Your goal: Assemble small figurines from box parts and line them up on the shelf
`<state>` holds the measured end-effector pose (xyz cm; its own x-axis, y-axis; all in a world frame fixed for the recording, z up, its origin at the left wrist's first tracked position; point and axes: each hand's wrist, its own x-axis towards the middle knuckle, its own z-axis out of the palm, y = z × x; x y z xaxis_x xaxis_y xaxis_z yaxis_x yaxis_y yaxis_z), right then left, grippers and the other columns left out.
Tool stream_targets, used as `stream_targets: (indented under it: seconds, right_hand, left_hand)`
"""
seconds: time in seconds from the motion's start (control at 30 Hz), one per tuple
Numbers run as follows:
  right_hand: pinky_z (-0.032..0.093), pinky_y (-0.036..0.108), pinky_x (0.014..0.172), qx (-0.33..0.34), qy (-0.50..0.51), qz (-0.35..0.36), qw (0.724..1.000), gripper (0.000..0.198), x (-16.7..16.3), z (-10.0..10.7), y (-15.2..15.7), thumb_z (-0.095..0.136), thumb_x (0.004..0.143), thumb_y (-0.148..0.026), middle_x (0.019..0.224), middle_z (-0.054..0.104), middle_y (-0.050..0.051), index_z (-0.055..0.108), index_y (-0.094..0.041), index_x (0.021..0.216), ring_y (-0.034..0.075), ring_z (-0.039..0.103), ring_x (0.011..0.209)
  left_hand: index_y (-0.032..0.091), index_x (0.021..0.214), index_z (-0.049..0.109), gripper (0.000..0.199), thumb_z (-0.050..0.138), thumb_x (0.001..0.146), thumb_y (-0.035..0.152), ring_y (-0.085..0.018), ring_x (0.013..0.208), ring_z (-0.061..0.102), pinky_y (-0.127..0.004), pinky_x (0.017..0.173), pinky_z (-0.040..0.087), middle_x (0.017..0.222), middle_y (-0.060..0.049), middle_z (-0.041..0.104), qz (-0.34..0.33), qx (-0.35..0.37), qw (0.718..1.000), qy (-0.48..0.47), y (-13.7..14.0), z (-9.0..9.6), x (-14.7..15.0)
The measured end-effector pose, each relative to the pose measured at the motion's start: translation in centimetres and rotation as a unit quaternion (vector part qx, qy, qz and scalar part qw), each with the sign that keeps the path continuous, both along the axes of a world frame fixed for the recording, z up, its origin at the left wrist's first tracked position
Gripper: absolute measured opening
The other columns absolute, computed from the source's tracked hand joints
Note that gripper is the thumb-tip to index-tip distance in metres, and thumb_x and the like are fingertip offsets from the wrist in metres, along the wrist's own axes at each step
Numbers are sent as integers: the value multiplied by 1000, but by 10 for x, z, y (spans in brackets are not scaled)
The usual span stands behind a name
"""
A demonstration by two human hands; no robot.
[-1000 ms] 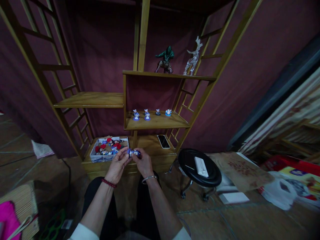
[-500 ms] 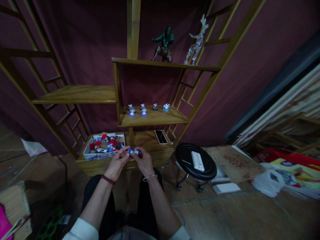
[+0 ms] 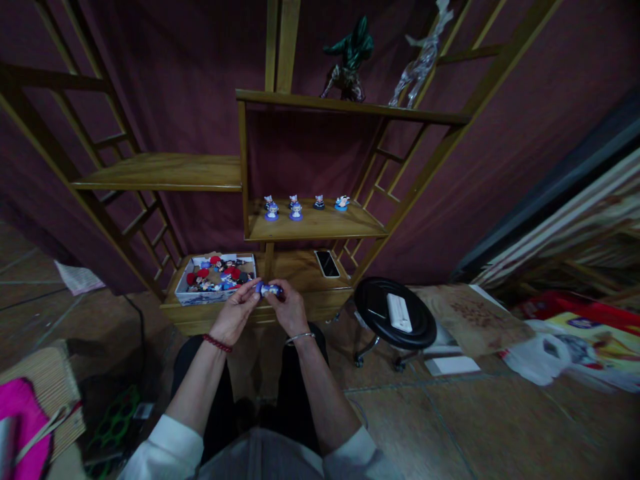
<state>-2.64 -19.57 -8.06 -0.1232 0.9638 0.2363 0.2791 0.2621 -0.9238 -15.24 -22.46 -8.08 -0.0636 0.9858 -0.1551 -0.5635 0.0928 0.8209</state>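
Between my two hands, in front of the low shelf, lies a small purple and white figurine (image 3: pixel 270 289) on its side. The fingers of my left hand (image 3: pixel 237 311) pinch its purple base. My right hand (image 3: pixel 289 308) grips the other end, its fingers covering part of it. To the left, a white box (image 3: pixel 200 297) holds many small figurines with red, blue and black parts. On the middle shelf (image 3: pixel 320 228) stand several small figurines, among them a purple-based one (image 3: pixel 296 212) and a blue-based one (image 3: pixel 342 203).
A phone (image 3: pixel 327 264) lies on the low shelf. At the right stands a black wheeled stool (image 3: pixel 367 307) with a white object (image 3: pixel 399 313) on it. A green figure (image 3: pixel 354 50) and a clear deer (image 3: pixel 417 70) occupy the upper shelf.
The view has tilted down and shifted slightly, so the shelves sit higher in the picture. Both hands still hold the figurine, with little change in their grip.
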Motion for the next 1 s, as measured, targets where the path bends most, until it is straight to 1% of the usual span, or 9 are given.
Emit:
stream_targets:
  seconds: [0.1,0.27,0.4,0.6,0.77,1.0]
  right_hand:
    - [45,22,65,14,-12,-5,1000,18,1,0,-2,53,72,-27,76,60,-2,58,-20,88,12,56,66]
    - [45,22,67,36,-36,1,999,17,2,-5,-2,52,73,-24,79,61,-1,58,-21,88,12,57,69]
    - [44,23,69,62,-66,27,996,17,3,-4,-2,52,73,-20,80,62,-2,59,-23,89,13,57,72]
    - [43,24,74,103,-97,72,987,21,4,6,-3,51,74,-16,84,62,-1,59,-24,91,14,57,78]
    - [43,24,73,112,-126,80,983,23,6,8,-3,52,74,-15,85,61,0,59,-25,93,14,57,78]
    - [44,24,71,121,-151,92,977,24,10,7,-1,51,75,-13,84,61,0,59,-26,93,15,58,77]
  left_hand:
    - [20,99,64,42,72,58,16,-9,84,56,-21,84,39,86,-1,65,2,-4,1000,1,0,-1,1]
    - [19,99,64,40,71,59,17,-10,82,57,-22,81,41,85,-2,65,3,-4,1000,1,-1,-8,3]
    - [18,99,63,38,70,62,18,-12,88,58,-24,84,42,92,-3,65,-1,-13,1000,-9,-3,-13,1]
    - [19,96,64,33,68,64,17,-13,92,58,-25,87,43,96,-3,65,-1,-38,999,-23,-5,-14,-3]
    - [19,96,64,32,69,64,17,-14,94,58,-27,88,43,99,-4,64,-1,-43,998,-38,-6,-15,-2]
    - [18,98,63,35,69,64,18,-15,94,58,-28,88,43,100,-4,64,-1,-28,999,-42,-6,-23,2]
